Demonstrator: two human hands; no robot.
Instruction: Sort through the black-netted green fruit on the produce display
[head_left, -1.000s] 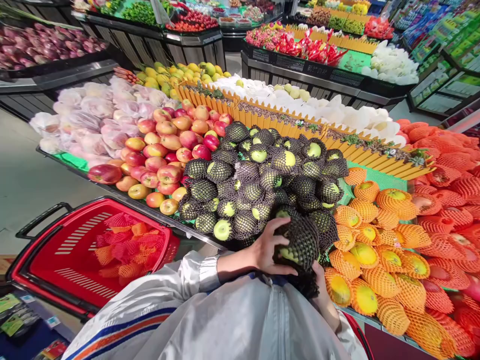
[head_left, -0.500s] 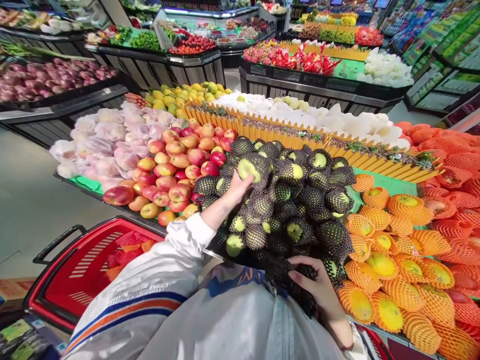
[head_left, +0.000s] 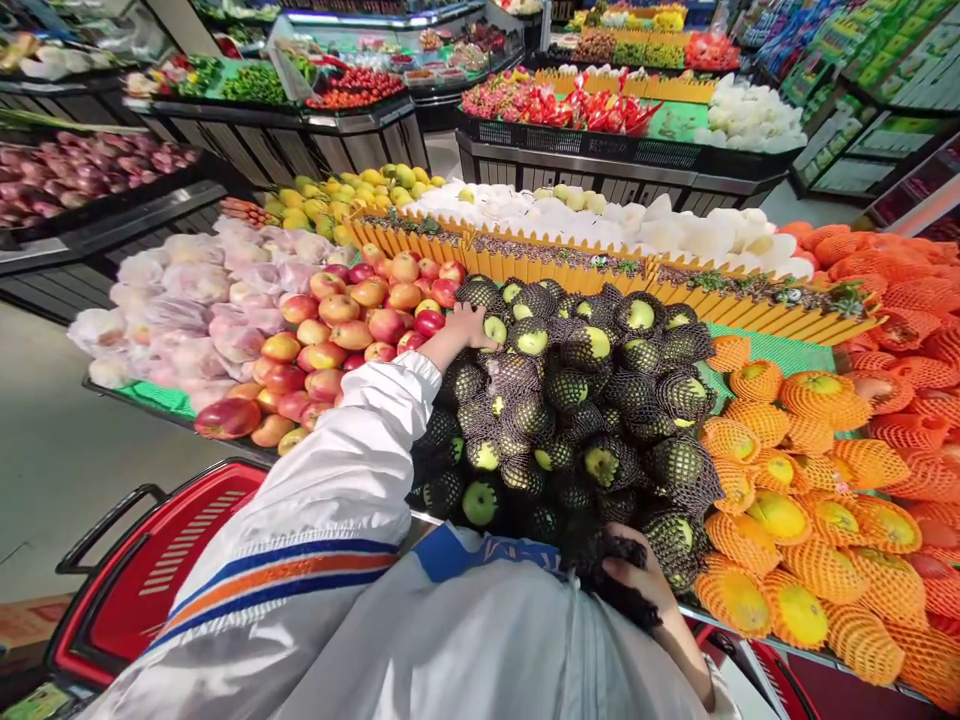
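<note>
My left hand (head_left: 466, 326) reaches over to the far left of a pile of green fruit in black foam nets (head_left: 585, 400). Its fingers lie flat against one netted green fruit (head_left: 494, 328) at the pile's back edge, next to the red apples (head_left: 337, 330). My right hand (head_left: 637, 578) stays close to my chest at the front of the pile, its fingers closed on a loose black foam net (head_left: 600, 560). My white sleeve with blue and orange stripes hides the pile's front left part.
A red shopping basket (head_left: 142, 575) stands low on the left by the grey floor. Yellow fruit in orange nets (head_left: 787, 520) lies to the right, bagged pale fruit (head_left: 187, 300) far left. A yellow picket divider (head_left: 570, 262) runs behind the pile, with more produce stands beyond.
My left hand carried a netted green fruit from near my chest up to the pile's back left and now lies flat against it. My right hand stayed low, holding the black net.
</note>
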